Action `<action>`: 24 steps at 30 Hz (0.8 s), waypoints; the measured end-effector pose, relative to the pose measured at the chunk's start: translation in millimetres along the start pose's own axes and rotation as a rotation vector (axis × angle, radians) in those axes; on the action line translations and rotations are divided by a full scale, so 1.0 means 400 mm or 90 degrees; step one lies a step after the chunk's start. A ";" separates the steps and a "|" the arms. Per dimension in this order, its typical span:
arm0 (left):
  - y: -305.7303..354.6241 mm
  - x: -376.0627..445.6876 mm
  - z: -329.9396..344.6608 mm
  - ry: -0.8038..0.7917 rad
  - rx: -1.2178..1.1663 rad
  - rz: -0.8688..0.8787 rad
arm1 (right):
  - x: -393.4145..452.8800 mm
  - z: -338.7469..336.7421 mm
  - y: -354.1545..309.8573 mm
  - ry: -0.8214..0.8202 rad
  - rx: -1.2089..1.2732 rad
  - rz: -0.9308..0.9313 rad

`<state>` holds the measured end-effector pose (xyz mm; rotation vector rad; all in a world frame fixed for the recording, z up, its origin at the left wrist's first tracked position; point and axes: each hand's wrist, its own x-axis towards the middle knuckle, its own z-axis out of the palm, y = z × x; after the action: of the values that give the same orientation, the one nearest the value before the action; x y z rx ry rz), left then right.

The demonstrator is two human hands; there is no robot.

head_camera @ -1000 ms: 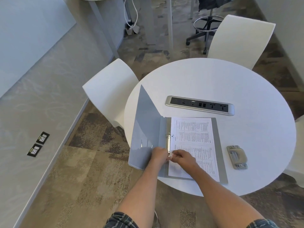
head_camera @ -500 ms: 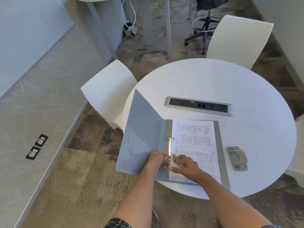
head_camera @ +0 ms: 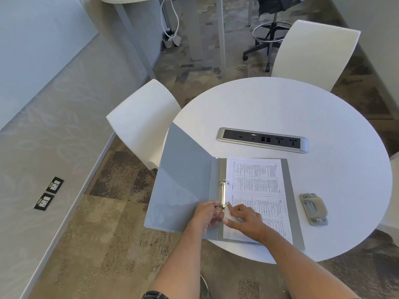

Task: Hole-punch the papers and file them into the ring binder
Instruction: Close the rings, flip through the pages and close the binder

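A grey ring binder [head_camera: 183, 186] lies open at the near left edge of the round white table [head_camera: 302, 108], its left cover hanging past the edge. Printed papers [head_camera: 257, 184] lie on its right side, beside the metal ring mechanism [head_camera: 222, 194]. My left hand [head_camera: 206, 215] has its fingers curled at the lower ring and pinches it. My right hand [head_camera: 246, 219] lies on the lower left part of the papers, forefinger stretched to that same ring. A grey hole punch [head_camera: 314, 209] sits on the table right of the binder.
A silver power and socket strip [head_camera: 262, 140] is set into the table behind the binder. White chairs stand at the left [head_camera: 142, 124] and far right [head_camera: 313, 55]. A black swivel stool [head_camera: 269, 37] and a desk with cables are further back on the carpet.
The binder's left cover has dropped from raised to nearly flat. My right hand has slid a little down the papers, its forefinger now pointing at the lower ring. My left hand stays at the ring.
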<state>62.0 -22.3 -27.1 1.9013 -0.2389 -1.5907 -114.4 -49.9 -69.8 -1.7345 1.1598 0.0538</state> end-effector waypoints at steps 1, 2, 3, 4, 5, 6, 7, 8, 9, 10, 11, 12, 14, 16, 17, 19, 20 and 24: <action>0.000 -0.002 0.000 0.002 0.003 0.001 | 0.000 -0.001 -0.002 0.001 -0.004 0.004; 0.000 -0.002 0.000 0.004 0.005 0.001 | 0.000 0.000 -0.004 0.001 -0.008 0.007; -0.001 -0.002 0.001 0.004 0.006 -0.002 | 0.000 0.000 -0.006 0.001 -0.015 0.008; 0.000 -0.003 0.002 0.001 0.009 -0.005 | 0.000 0.001 -0.006 0.001 -0.026 0.006; 0.002 -0.005 0.003 -0.001 0.016 -0.007 | 0.001 0.002 -0.005 0.002 -0.038 0.003; 0.005 -0.010 0.004 -0.003 0.023 -0.008 | 0.001 0.003 -0.005 0.002 -0.046 0.000; 0.008 -0.013 0.005 -0.004 0.030 -0.009 | 0.003 0.003 -0.004 0.003 -0.048 -0.001; 0.013 -0.016 0.006 -0.005 0.034 -0.010 | 0.003 0.001 -0.003 0.002 -0.045 -0.001; 0.018 -0.018 0.007 -0.003 0.039 -0.011 | 0.003 0.000 -0.003 -0.001 -0.038 0.002; 0.022 -0.020 0.008 0.002 0.046 -0.011 | 0.004 -0.001 -0.002 -0.003 -0.032 0.003; 0.028 -0.022 0.009 0.007 0.056 -0.010 | 0.004 -0.001 -0.001 -0.004 -0.028 0.003; 0.031 -0.026 0.012 0.012 0.068 -0.006 | 0.004 -0.001 0.000 -0.007 -0.026 0.004; 0.038 -0.034 0.018 0.025 0.106 0.007 | 0.005 0.000 -0.002 -0.007 -0.023 0.007; 0.045 -0.042 0.025 0.035 0.146 0.018 | 0.005 0.000 -0.008 -0.005 -0.027 0.013; 0.051 -0.047 0.028 0.034 0.171 0.023 | 0.005 -0.001 -0.010 -0.002 -0.032 0.014; 0.067 -0.062 0.036 0.030 0.255 0.034 | 0.003 -0.003 -0.012 0.000 -0.042 0.013; 0.076 -0.073 0.040 0.028 0.315 0.045 | 0.002 -0.004 -0.013 -0.002 -0.047 0.010; 0.111 -0.121 0.071 0.050 0.514 0.154 | -0.014 -0.003 -0.026 0.018 -0.078 -0.002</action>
<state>34.6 -41.8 36.0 2.3805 -1.1731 -1.3461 -110.7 -46.8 -59.0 -1.8501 1.1963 0.1010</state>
